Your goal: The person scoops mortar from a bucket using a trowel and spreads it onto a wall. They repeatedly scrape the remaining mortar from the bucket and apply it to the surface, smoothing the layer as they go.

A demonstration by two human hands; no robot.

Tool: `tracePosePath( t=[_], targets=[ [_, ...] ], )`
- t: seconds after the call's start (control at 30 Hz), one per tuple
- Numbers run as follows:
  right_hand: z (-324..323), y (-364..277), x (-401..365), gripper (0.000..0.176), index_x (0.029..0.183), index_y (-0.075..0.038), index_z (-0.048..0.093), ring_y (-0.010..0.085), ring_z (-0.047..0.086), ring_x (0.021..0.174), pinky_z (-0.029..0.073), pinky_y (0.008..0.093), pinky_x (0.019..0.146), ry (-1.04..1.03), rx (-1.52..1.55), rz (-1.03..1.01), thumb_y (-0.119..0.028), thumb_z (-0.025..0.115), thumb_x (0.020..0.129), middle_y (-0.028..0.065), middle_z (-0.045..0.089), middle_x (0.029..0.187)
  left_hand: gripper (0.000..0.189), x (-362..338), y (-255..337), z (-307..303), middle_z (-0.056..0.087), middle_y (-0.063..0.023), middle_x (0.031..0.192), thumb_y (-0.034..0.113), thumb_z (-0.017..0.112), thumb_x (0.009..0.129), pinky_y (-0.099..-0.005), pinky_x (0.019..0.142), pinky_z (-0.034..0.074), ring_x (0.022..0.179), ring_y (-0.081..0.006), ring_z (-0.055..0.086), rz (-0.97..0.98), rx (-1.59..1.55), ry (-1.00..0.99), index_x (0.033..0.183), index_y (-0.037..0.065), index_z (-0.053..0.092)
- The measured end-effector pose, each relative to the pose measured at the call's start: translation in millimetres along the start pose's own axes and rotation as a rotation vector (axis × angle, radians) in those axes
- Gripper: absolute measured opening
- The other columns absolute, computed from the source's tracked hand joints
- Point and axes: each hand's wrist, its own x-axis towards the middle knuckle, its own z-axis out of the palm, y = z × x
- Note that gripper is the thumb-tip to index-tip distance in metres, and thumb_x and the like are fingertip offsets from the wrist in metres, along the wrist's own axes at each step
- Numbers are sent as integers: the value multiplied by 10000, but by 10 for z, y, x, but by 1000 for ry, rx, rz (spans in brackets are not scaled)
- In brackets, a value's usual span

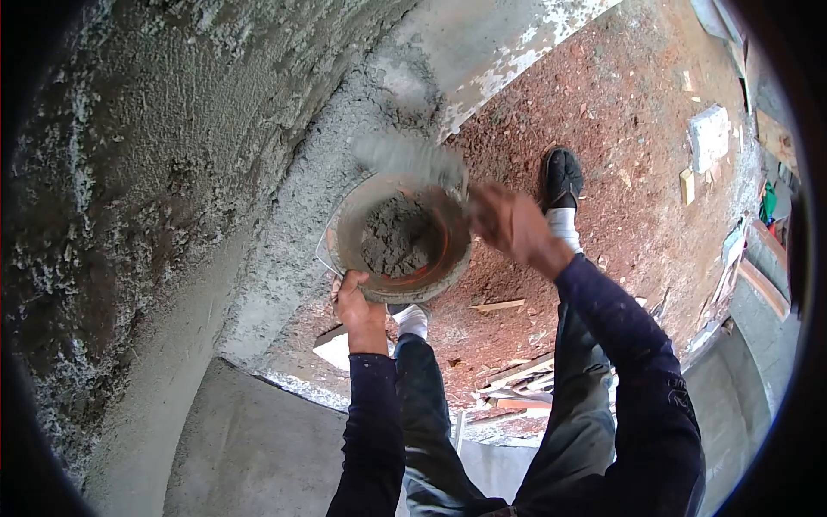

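My left hand (355, 302) grips the near rim of a round pan (448, 258) that holds a heap of grey wet mortar (398, 234). The pan is held up against a rough, freshly plastered grey wall (172, 189). My right hand (510, 222) is closed on the handle of a trowel (405, 157), whose blade is blurred with motion just above the pan's far rim and carries grey mortar. Both arms wear dark blue sleeves.
Below lies red dirt ground (620, 112) with scattered wood scraps (517, 379) and a white block (708, 136). My legs in dark trousers and a black shoe (562, 177) show under the pan. A smooth concrete ledge (258, 448) runs at the bottom left.
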Motion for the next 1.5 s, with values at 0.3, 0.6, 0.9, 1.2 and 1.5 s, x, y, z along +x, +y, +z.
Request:
tracePosePath(
  t=[0.3,0.6,0.9,1.2,1.5],
  targets=[
    [74,776,550,213,987,-80,488,120,346,393,322,288,315,171,-11,158,-276,420,1037,5,426,550,475,13,20,-83,595,-143,1131,15,588,679,-525,1005,427,1092,-336,552,14,-58,57,1153,-13,577],
    [708,888,529,395,1054,-34,468,113,414,425,406,326,354,24,110,546,-374,267,1060,62,504,595,511,-360,247,-623,594,-123,1166,8,584,677,-485,1015,422,1117,-327,546,75,34,169,1188,-11,572],
    [770,669,1345,416,1044,87,559,415,671,766,528,480,763,-197,144,357,-306,425,1013,291,649,793,252,-400,258,-816,624,-101,947,-19,570,688,-444,849,510,906,-291,608,118,62,196,935,6,605],
    [602,1041,1622,496,1056,73,587,351,679,813,520,481,772,-218,142,181,-394,423,1015,282,658,842,349,-292,97,-469,620,-110,1046,-11,574,697,-476,892,484,968,-299,594,185,94,171,1046,5,590],
    [280,747,872,559,1277,40,533,260,673,678,582,413,660,-225,194,188,-438,417,1012,186,685,859,429,-82,144,-80,622,-112,1106,4,590,691,-466,999,431,1052,-308,575,47,36,141,1120,-1,603]
  ],
)
